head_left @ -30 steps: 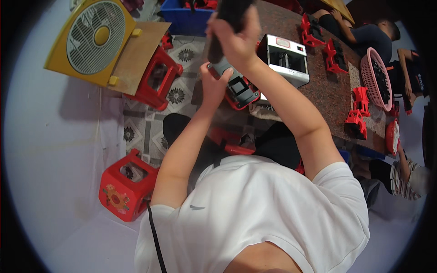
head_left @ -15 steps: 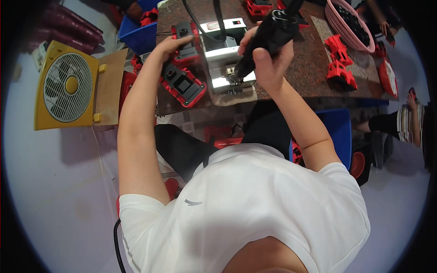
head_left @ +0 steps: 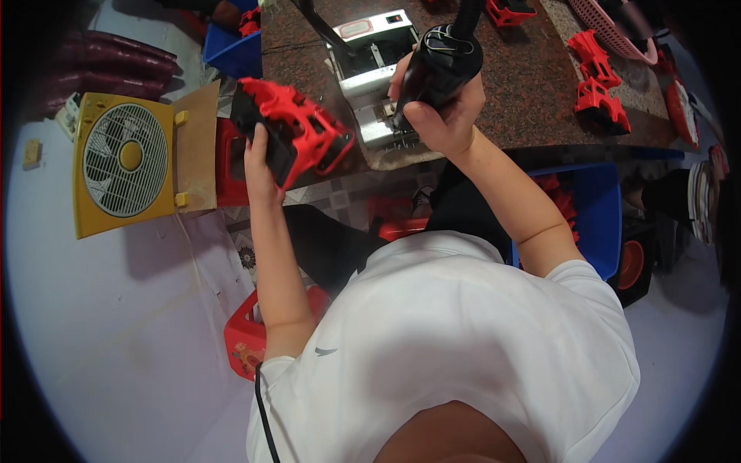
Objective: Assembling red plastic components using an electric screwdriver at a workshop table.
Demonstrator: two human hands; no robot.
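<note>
My left hand (head_left: 264, 166) is closed on red-and-black plastic housings (head_left: 309, 127), tilted up on edge at the table's front left. They look like two pressed together, though overlap makes this hard to tell. In my right hand (head_left: 448, 116) is a black electric screwdriver (head_left: 444, 65), its fingers wrapped round the body. The screwdriver's lower end points down at the front of a white and silver screw feeder (head_left: 378, 85); its tip is partly hidden by the hand.
The speckled brown table (head_left: 525, 92) carries red housings (head_left: 598, 81) and a pink basket (head_left: 617, 35) at the right. A yellow fan (head_left: 127, 158) stands at the left. Blue bins sit at the far left (head_left: 231, 50) and beside my right arm (head_left: 598, 220). Other people are partly visible.
My left hand has lifted the housings from the table beside the feeder and brought them left and nearer, tipped on edge. My right hand keeps the screwdriver at the feeder.
</note>
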